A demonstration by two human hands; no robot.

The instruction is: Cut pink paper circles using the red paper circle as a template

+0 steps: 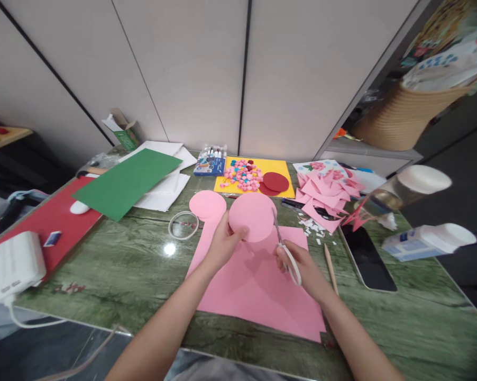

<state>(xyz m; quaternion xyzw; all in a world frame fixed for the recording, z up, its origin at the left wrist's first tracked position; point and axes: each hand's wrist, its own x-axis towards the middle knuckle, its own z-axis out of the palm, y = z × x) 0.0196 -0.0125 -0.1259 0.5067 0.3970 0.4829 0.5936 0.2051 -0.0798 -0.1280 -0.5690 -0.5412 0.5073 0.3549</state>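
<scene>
My left hand [226, 241] pinches the lower left edge of a pink paper circle [253, 216], thumb on top, holding it above the table. In my right hand [297, 262] is a pair of scissors [292, 264] with white handles, its blades along the circle's right edge. Below both hands lies a large sheet of pink paper [258, 301]. A second pink paper circle [207, 203] rests at the sheet's upper left, close to a roll of clear tape [183, 225].
Pink offcuts [321, 193] are heaped at the right, near a phone [367, 256], a wooden pencil [330, 267] and a white bottle [424, 241]. Pompoms [244, 177] and red circles [276, 182] lie on yellow paper [284, 168]. Green paper [129, 182] and a white charger [16, 264] are left.
</scene>
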